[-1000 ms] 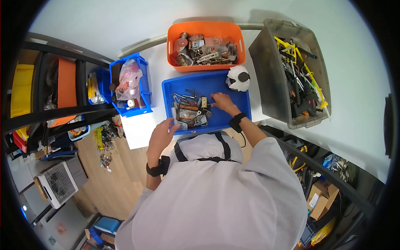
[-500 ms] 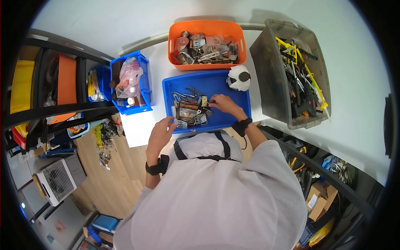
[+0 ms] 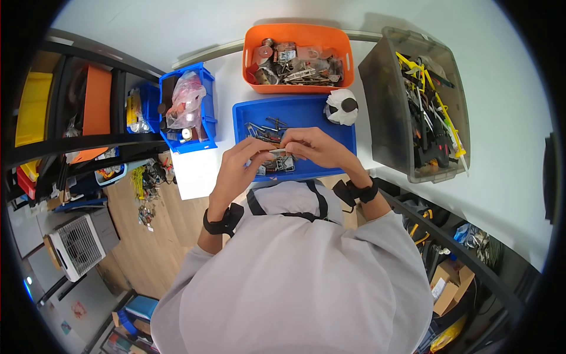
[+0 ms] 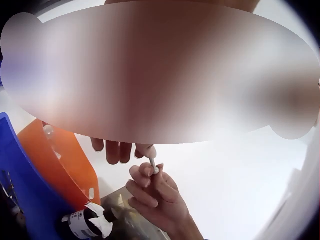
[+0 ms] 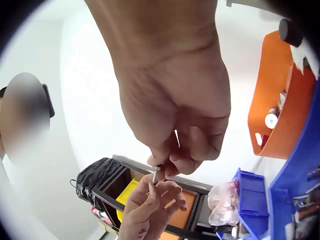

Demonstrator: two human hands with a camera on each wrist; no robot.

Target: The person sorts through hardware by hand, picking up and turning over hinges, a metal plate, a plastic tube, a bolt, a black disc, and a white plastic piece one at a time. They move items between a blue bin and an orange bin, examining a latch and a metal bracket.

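Both hands meet over the near part of a blue tray (image 3: 306,107). Between them is a small metal bolt (image 5: 155,176) with a rounded head; in the left wrist view the bolt (image 4: 153,163) shows as a short silver rod. My left hand (image 3: 233,171) pinches one end of it between thumb and fingers. At the head end, my right hand (image 3: 318,147) grips it with thumb and fingertips. Loose metal hardware (image 3: 276,123) lies in the tray below, partly hidden by the hands. A blurred patch covers most of the left hand in its wrist view.
An orange bin (image 3: 298,88) of hardware stands behind the tray. A dark bottle wrapped in white (image 3: 341,107) is at the tray's back right corner. To the right stands a grey tool bin (image 3: 383,100); to the left, a blue bin (image 3: 209,115) with bagged items.
The right hand has come left from the tray's middle, and the left hand has risen toward it. They now meet at the bolt, both pinching it.
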